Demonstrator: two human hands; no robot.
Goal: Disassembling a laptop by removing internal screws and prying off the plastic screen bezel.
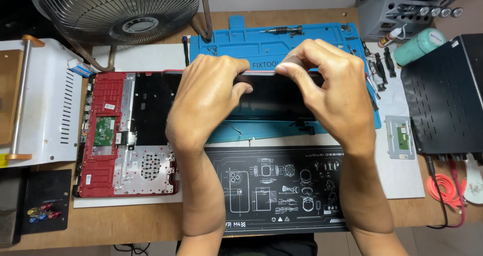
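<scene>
Both my hands hold a black laptop screen panel [271, 97] above the blue work mat [236, 44]. My left hand [209, 102] grips the panel's upper left edge, fingers curled over it. My right hand [329, 87] pinches its top edge near the middle, thumb and fingers closed on it. A red opened laptop base [108, 135] with a green circuit board lies to the left of my left hand.
A black printed mat [282, 190] lies near the front edge. A metal fan [121, 9] stands at the back left, a white device [55, 100] at far left, a black perforated box [445, 95] at right. Screwdrivers [382, 64], a teal bottle [420, 44] and a touchpad part [400, 137] lie at right.
</scene>
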